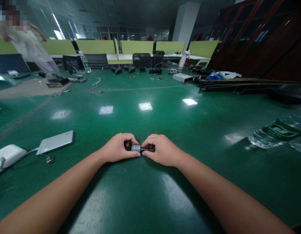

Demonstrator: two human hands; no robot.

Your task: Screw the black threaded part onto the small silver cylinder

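Observation:
Between my two hands lies a small silver and black cylinder (136, 148), held level just above or on the green table (131, 120). My left hand (118, 148) is closed round its silver left part, thumb below and fingers above. On the right, my right hand (161, 150) pinches a thin dark piece (150, 149) in line with the cylinder. The two pieces meet at the gap between my fingertips; whether they are joined is too small to tell.
A flat silver box (55, 142) with a cable and a white device (7, 157) are at left. Plastic bottles (277, 131) lie at right. Tools, a white bottle (183, 60) and dark bars (221, 85) are at the far side. A person (31, 45) stands back left.

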